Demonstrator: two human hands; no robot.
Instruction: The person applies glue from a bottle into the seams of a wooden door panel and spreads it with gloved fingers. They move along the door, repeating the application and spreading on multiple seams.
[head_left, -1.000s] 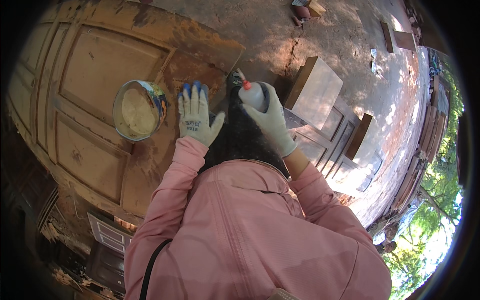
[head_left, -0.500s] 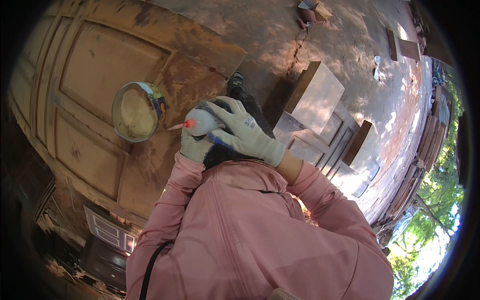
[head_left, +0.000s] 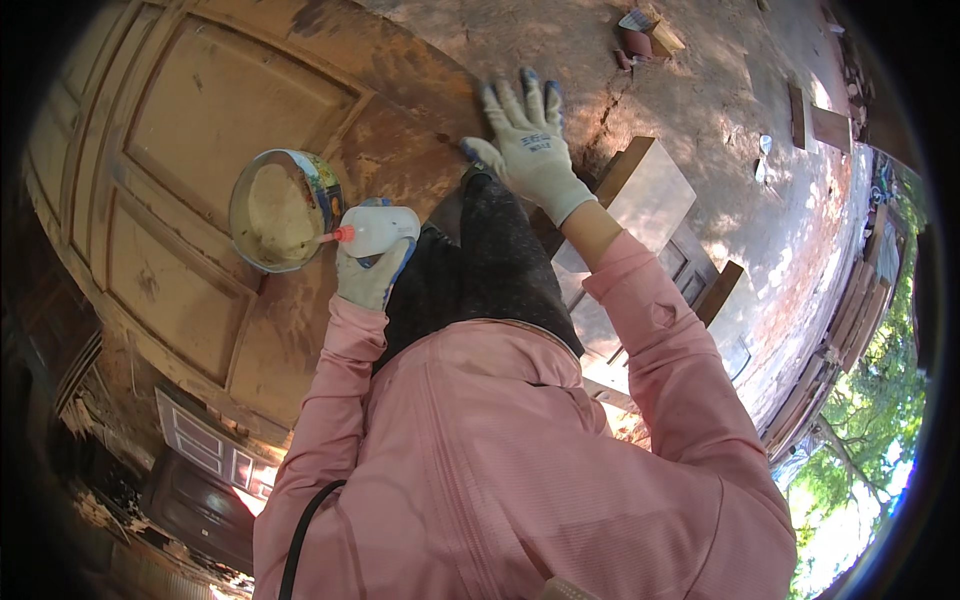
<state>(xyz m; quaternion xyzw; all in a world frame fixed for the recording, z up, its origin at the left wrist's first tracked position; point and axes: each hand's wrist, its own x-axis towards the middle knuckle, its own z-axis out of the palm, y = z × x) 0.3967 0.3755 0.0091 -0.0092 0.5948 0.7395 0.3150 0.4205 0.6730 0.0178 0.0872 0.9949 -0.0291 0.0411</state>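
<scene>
My gloved left hand is closed around a white plastic squeeze bottle with a red cap and a narrow nozzle. The bottle lies tilted on its side, its nozzle pointing left at the rim of a round tub. Inside the tub is a pale tan paste. My right hand, in a pale glove with blue fingertips, is stretched forward with its fingers spread and holds nothing. It is near the corner of a brown panelled wooden door, on which the tub stands; whether it touches anything cannot be told.
A box-like wooden piece stands on the floor to my right, with another panelled door beside it. Small scraps lie on the concrete floor ahead. Stacked boards line the far right.
My right hand has let go of the bottle and moved forward and right, its fingers spreading. My left hand has moved slightly left with the bottle, bringing the nozzle to the tub.
</scene>
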